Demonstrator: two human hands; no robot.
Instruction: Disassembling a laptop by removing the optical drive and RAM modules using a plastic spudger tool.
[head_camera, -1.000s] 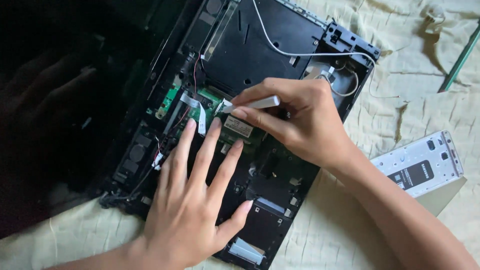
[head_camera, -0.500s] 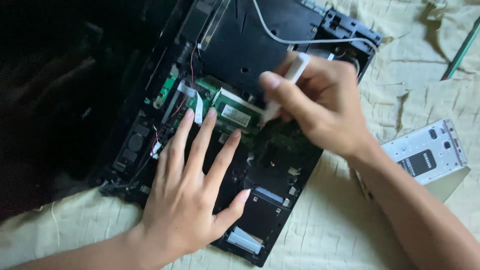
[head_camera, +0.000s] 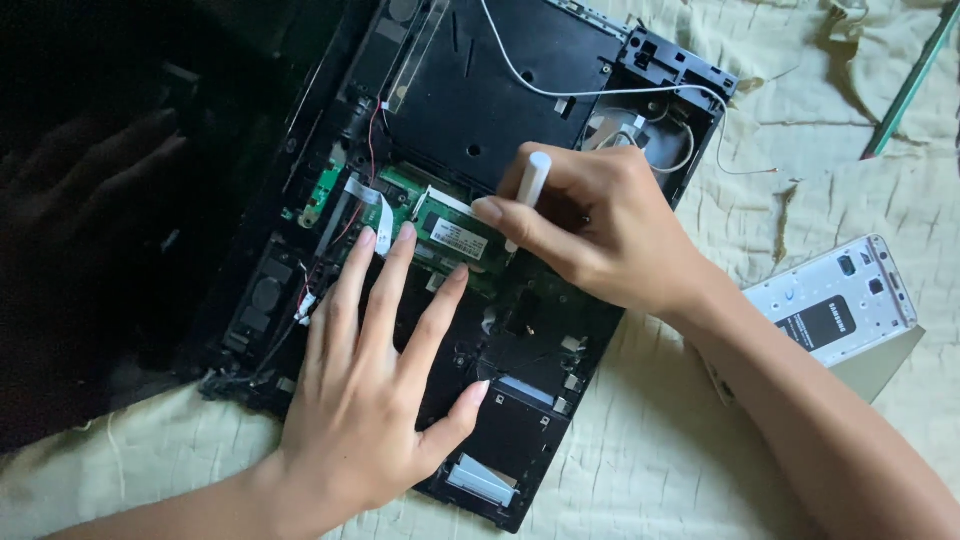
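Spread underneath everything: one pale yellow-green quilted cloth (head_camera: 700, 470), wrinkled, covering the whole surface in view; nothing of the room beyond it visible. Lying on the cloth, one opened black laptop chassis (head_camera: 480, 110), bottom cover off, set at a slant, with a dark glossy panel (head_camera: 110, 240) beside it on the left (faint reflection of a hand on it). Inside the chassis, counted: one green circuit board (head_camera: 405, 190), one memory module (head_camera: 460, 238) with a white label seated on it, one small green daughter board (head_camera: 322, 188), one white flat ribbon cable (head_camera: 365, 193), one thin white wire (head_camera: 560, 92) looping across the upper part, a red wire running down the left side.

Two hands at work. Left hand (head_camera: 375, 400) spread flat and wide, palm down on the lower half of the chassis, fingertips reaching the ribbon cable and the edge of the memory module, gripping nothing. Right hand (head_camera: 600, 235) curled closed around one white pen-shaped tool (head_camera: 528, 195), held upright, lower end down at the right edge of the memory module.

Off to the right on the cloth, one silver drive caddy (head_camera: 840, 300) with a dark label. At the top right, one green stick-like tool (head_camera: 910, 85), well apart from both hands.
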